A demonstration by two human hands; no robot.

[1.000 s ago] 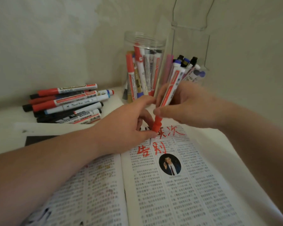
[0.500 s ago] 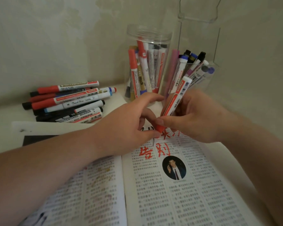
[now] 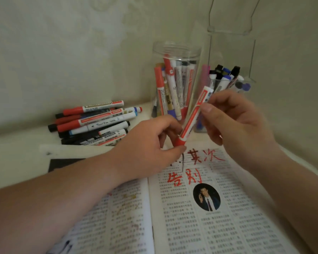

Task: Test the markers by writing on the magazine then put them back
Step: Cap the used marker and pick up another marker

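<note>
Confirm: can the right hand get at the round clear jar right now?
Probably yes. The round jar stands open-topped just beyond the right hand, with nothing between them but the red marker that hand holds.

Slim red-and-white plastic marker (image 3: 193, 117), centre: white barrel, red stripe, red cap. Open printed paper magazine (image 3: 200, 235), 6 o'clock: white pages, dense black text columns, red handwritten characters (image 3: 185, 177), dark oval portrait (image 3: 206, 197). Loose pile of plastic markers (image 3: 92, 123), 9 o'clock: red, black, blue, white. Cream wall (image 3: 62, 52).
</note>
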